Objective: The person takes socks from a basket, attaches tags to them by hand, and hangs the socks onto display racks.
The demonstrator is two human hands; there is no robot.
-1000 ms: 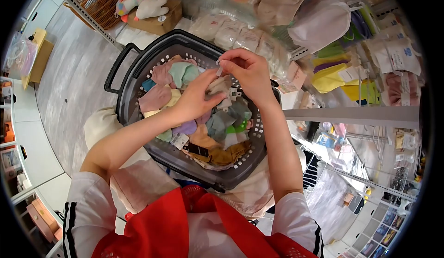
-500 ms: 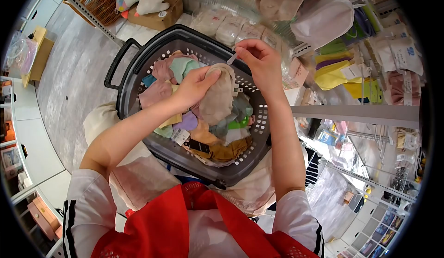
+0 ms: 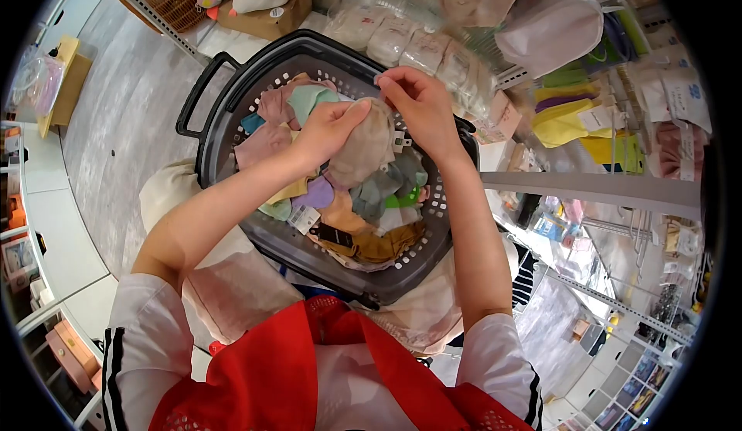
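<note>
My left hand (image 3: 328, 131) grips a beige cloth piece (image 3: 363, 153), thumb on top, over a dark grey plastic basket (image 3: 429, 257). Close to the cloth's upper edge, my right hand (image 3: 421, 114) is closed in a pinch. A small pale translucent strip (image 3: 380, 81) shows at its fingertips, mostly hidden now. Folded cloth pieces in many colours fill the basket, among them a mint one (image 3: 311, 100), a purple one (image 3: 315, 194) and a brown one (image 3: 382, 244). A white paper tag (image 3: 304, 218) lies among them.
The basket's handle (image 3: 193, 95) sticks out at the left. Behind the basket are wrapped packets (image 3: 394, 40) on a shelf and a cardboard box (image 3: 270, 17) with plush toys. A metal shelf bar (image 3: 595, 190) and hanging goods stand close by my right arm.
My right hand has moved slightly left and down, closer to the beige cloth. The pale strip, plain to see before, is now mostly hidden. My left hand keeps its grip.
</note>
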